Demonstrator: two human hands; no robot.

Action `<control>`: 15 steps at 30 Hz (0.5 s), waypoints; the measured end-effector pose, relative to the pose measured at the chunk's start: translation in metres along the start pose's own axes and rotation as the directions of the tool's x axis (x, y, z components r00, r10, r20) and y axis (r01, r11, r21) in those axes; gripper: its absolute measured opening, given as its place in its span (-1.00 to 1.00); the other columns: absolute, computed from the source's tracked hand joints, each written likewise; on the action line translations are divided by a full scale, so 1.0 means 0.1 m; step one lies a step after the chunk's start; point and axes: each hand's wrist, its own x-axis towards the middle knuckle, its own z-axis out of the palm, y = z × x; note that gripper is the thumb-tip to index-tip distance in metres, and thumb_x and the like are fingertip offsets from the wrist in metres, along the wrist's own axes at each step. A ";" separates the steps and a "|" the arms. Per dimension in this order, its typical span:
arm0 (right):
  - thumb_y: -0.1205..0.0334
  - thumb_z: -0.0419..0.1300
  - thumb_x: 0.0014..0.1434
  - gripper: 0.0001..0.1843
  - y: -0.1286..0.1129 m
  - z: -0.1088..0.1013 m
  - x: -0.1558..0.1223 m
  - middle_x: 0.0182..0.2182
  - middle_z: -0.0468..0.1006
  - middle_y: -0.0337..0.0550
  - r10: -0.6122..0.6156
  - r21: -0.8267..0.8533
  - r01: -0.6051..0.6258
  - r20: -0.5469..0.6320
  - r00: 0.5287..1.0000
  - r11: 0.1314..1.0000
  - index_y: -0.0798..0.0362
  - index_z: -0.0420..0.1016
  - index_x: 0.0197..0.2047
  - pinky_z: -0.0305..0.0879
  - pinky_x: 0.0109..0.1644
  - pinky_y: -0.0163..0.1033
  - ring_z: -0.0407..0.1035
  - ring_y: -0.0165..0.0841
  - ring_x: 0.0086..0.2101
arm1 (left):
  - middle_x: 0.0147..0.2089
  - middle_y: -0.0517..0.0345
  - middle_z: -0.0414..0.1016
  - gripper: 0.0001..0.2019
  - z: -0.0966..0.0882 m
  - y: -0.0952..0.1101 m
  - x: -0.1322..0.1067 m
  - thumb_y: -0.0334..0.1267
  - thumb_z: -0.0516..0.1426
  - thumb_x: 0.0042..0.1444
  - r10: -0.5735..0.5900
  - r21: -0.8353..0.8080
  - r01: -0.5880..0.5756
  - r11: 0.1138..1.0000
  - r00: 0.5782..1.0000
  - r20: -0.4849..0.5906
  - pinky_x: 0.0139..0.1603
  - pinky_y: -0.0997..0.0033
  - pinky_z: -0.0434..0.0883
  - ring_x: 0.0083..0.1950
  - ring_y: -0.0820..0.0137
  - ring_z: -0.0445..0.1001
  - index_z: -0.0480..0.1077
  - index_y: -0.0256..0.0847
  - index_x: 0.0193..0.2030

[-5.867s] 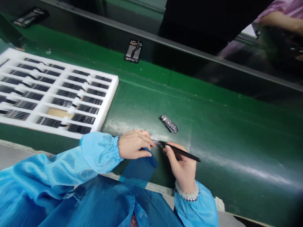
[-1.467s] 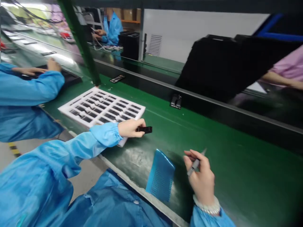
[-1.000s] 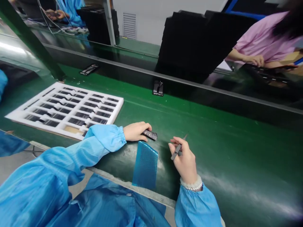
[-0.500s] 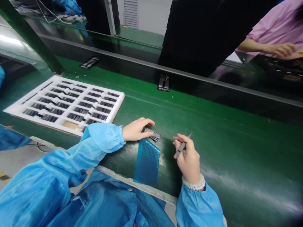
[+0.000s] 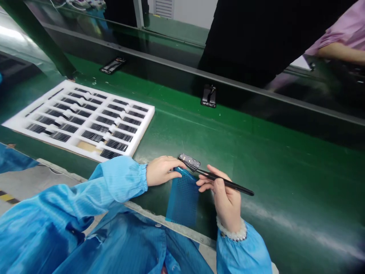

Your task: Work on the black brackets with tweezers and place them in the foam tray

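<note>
My left hand (image 5: pixel 163 170) rests at the top left corner of a blue perforated film sheet (image 5: pixel 184 198), with that corner between thumb and index finger. Just beyond its fingertips lies a small black circuit part (image 5: pixel 189 161) with a grey speckled face. My right hand (image 5: pixel 225 194) grips black tweezers (image 5: pixel 228 182) like a pen. Their thin tips point left and reach the near edge of the circuit part; whether they pinch it I cannot tell.
A white foam tray (image 5: pixel 134 150) of black parts stands on the green bench (image 5: pixel 273 163) at left. Two black device parts, one left (image 5: pixel 113 65) and one right (image 5: pixel 209 96), lie along the back. A co-worker's arm (image 5: pixel 340 51) shows at upper right.
My right hand has turned the tweezers so the tips now point left at the circuit part. My left hand has shifted from the circuit part to the film's corner.
</note>
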 end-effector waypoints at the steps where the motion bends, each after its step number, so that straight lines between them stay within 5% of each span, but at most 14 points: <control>1: 0.08 0.05 0.28 -0.68 0.01 0.02 0.00 -0.33 0.62 -0.08 0.009 -0.002 -0.009 0.016 1.000 1.000 0.03 0.42 0.01 0.50 -0.43 -0.21 0.54 -0.32 -0.39 | -0.13 0.14 0.54 -0.77 0.01 0.00 0.02 -0.29 0.17 0.15 0.024 -0.018 -0.024 1.000 1.000 0.000 -0.06 0.42 0.39 -0.17 0.40 0.50 0.41 -0.19 -0.03; 9: 0.15 0.05 0.29 -0.72 0.05 -0.03 0.01 -0.33 0.61 -0.14 -0.067 -0.172 0.040 -0.152 0.986 0.984 -0.01 0.36 0.03 0.39 -0.44 -0.32 0.50 -0.42 -0.42 | -0.06 0.10 0.52 -0.76 0.02 -0.01 0.03 -0.29 0.07 0.24 0.098 -0.162 -0.108 0.981 0.993 -0.069 0.04 0.48 0.38 -0.06 0.43 0.49 0.44 -0.20 0.01; 15: 0.19 0.05 0.28 -0.77 0.05 -0.10 -0.03 -0.41 0.56 -0.21 -0.046 -0.317 0.014 -0.093 0.995 0.948 -0.01 0.39 -0.02 0.37 -0.42 -0.33 0.44 -0.45 -0.45 | -0.08 0.08 0.51 -0.77 0.00 0.00 0.01 -0.33 0.03 0.26 0.118 -0.182 -0.138 0.974 0.986 -0.117 0.05 0.47 0.38 -0.04 0.43 0.47 0.43 -0.23 -0.01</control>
